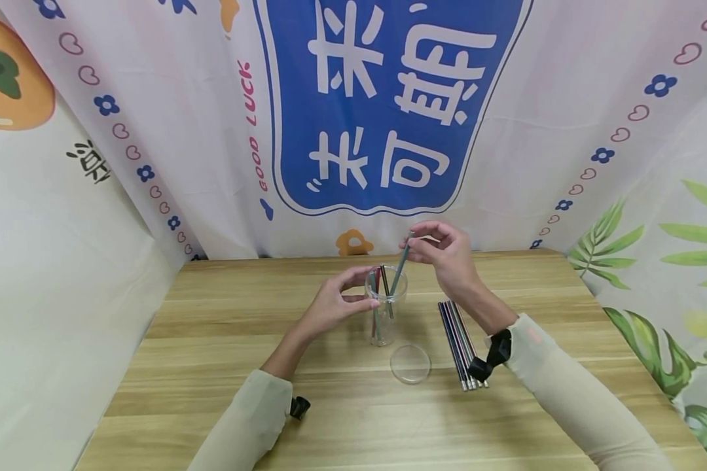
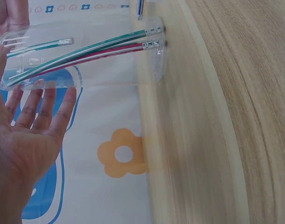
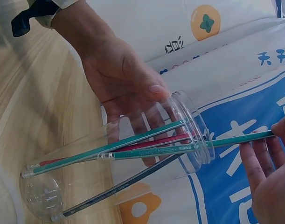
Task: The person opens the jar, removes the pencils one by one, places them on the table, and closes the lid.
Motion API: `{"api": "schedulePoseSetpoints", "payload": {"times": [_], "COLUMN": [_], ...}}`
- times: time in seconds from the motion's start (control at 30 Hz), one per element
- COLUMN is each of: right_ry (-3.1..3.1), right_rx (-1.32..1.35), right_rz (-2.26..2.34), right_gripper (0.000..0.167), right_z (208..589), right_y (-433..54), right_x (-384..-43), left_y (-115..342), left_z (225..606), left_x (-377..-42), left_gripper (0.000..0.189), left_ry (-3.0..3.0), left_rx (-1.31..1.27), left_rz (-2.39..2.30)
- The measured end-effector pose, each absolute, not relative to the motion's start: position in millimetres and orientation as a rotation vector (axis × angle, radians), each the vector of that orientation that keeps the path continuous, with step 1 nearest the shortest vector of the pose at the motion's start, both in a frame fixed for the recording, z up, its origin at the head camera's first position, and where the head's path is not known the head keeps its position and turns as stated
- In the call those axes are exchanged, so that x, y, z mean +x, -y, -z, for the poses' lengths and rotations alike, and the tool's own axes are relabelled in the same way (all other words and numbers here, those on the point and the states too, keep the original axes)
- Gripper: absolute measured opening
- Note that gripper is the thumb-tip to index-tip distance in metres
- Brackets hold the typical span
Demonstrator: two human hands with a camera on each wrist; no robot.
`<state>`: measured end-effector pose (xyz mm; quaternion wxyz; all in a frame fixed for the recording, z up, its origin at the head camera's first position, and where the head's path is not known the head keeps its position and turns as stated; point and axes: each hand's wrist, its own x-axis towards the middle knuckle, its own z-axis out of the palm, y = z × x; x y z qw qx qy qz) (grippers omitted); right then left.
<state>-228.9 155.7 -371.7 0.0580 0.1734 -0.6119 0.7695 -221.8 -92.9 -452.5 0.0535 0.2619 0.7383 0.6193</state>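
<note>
**Right hand (image 1: 448,254) pinching green pencil (image 1: 400,265) in mouth of clear jar (image 1: 387,333)**

Thumb and fingertips are gripping its upper part; its eraser end is hanging inside, where other pencils (image 3: 109,146) are leaning. The left hand (image 1: 337,297) is curving thumb and fingers round the upright jar near its rim. A clear lid (image 1: 410,364) and a pencil row (image 1: 461,343) are lying nearby.

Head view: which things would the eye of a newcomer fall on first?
The large blue panel with white characters, on the cloth behind the table, probably comes first. Below it, the left hand holds a clear jar, while the right hand pinches a green pencil partly inside. A row of pencils lies to the jar's right.
</note>
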Motion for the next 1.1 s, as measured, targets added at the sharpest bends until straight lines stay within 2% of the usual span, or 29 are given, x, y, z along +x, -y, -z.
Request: {"api": "schedulePoseSetpoints", "payload": {"times": [0.27, 0.83, 1.1], "right_ry": [1.653, 1.303, 1.156], "right_rx": [0.450, 0.252, 0.118], "right_rz": [-2.417, -2.539, -2.640], "right_gripper": [0.018, 0.011, 0.017], "right_z": [366, 353, 348], "right_y": [-157, -178, -191], "right_x": [-233, -239, -241], "left_y": [93, 93, 93], "left_z": [453, 452, 452], "left_x": [-222, -222, -221], "left_gripper": [0.063, 0.062, 0.064], "left_ry": [-2.248, -2.257, -2.256], "left_rx": [0.802, 0.801, 0.802], "left_rz": [-1.877, -1.873, -1.870]}}
